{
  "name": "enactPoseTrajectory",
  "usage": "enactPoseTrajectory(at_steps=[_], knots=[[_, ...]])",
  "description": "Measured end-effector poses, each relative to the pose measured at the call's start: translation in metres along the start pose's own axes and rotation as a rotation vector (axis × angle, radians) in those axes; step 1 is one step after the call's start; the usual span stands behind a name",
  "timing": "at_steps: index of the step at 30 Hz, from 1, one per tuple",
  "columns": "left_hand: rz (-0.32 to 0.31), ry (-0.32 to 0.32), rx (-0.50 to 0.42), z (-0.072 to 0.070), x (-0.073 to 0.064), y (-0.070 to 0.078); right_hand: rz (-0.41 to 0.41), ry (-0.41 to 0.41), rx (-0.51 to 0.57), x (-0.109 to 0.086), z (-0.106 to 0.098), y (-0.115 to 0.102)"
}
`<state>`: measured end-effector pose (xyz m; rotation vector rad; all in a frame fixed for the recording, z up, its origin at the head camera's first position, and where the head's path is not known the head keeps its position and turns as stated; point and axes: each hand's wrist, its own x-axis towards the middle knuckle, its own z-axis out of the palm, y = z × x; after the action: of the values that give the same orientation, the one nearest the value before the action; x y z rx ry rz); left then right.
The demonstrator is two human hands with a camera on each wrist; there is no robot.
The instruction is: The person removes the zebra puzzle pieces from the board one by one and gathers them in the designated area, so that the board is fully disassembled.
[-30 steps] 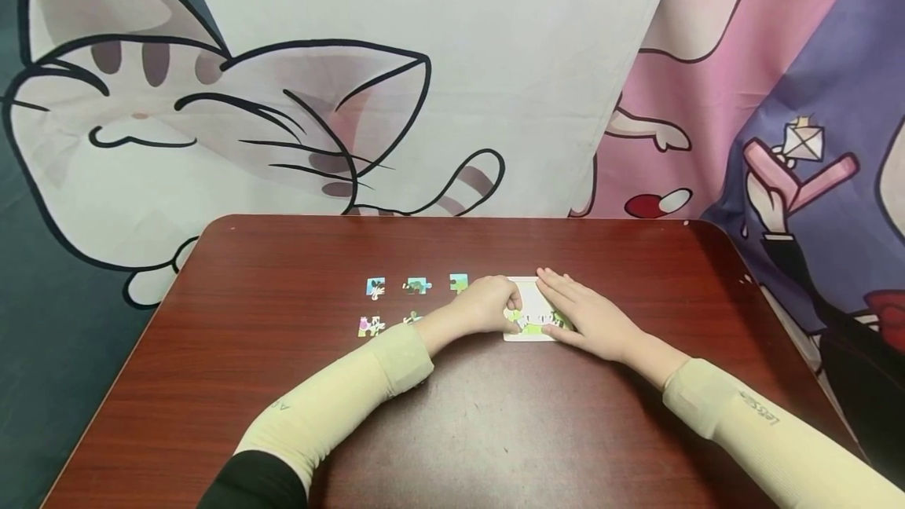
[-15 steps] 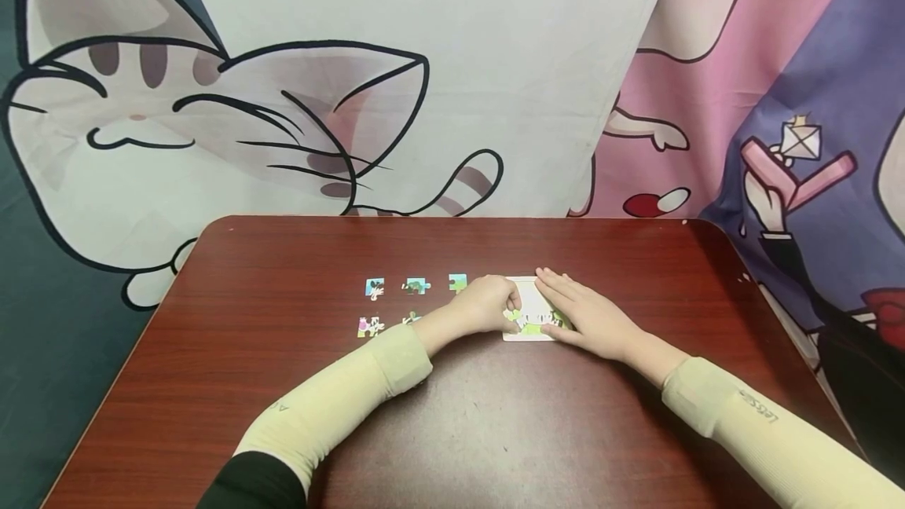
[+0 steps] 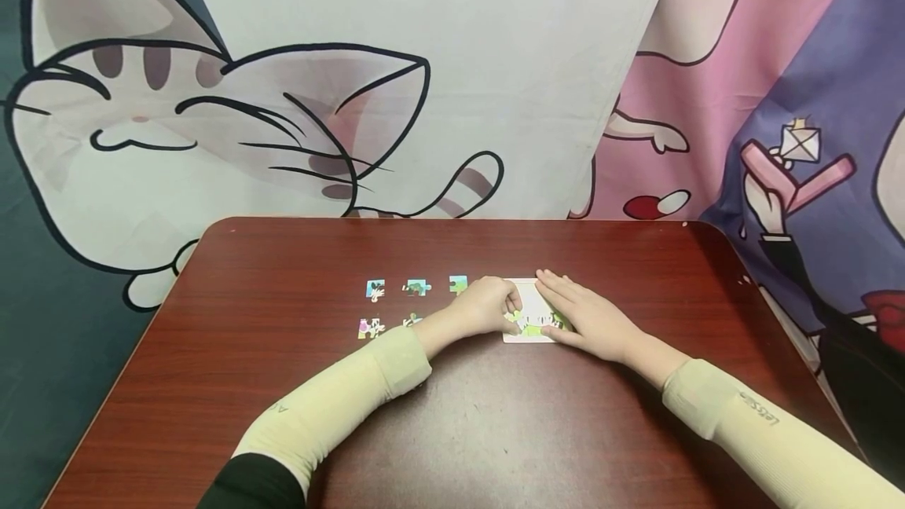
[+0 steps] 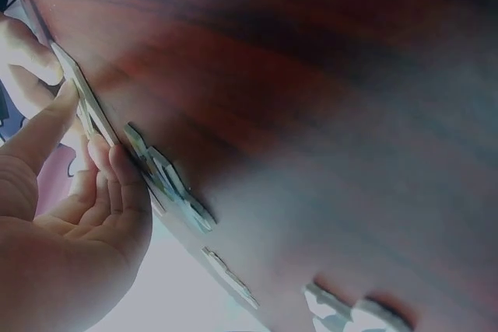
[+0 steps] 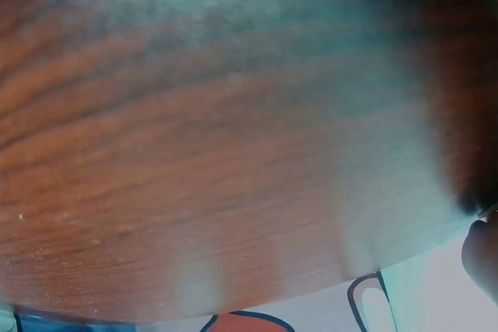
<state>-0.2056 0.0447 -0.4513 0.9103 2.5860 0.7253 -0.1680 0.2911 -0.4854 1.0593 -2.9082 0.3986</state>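
Observation:
A white-bordered puzzle board [image 3: 525, 338] lies flat at the middle of the table, its lower part printed green with white figures. My left hand [image 3: 484, 305] is at the board's left side with curled fingers. Its thumb and fingers pinch a small green puzzle piece [image 3: 513, 320] at the board; fingers partly hide the piece. In the left wrist view, the thumb and curled fingers meet at the thin board [image 4: 99, 110]. My right hand [image 3: 592, 322] rests on the board's right side, fingers straight and thumb spread. The right wrist view shows only a dark bit of hand [image 5: 484, 258].
Several loose puzzle pieces lie left of the board, among them a blue one [image 3: 375, 290], a blue-green one [image 3: 417, 287], a green-and-blue one [image 3: 458, 283] and a pink-and-white one [image 3: 371, 327]. My left forearm partly covers another. The reddish-brown table [image 3: 297, 258] meets a printed curtain [image 3: 495, 61] behind.

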Motion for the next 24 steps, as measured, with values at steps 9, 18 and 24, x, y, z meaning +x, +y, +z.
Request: enactPoseTrajectory(at_steps=[9,18,24], knots=[[-0.014,0.01,-0.02,0.001,-0.003,0.001,0.003,-0.002,-0.004,0.0,0.001,0.001],[0.024,0.046,-0.032,0.002,-0.01,0.004,0.009,-0.004,-0.007,-0.001,0.001,-0.001],[0.026,0.064,-0.038,0.003,-0.012,0.005,0.005,0.004,-0.011,-0.001,0.002,-0.001]])
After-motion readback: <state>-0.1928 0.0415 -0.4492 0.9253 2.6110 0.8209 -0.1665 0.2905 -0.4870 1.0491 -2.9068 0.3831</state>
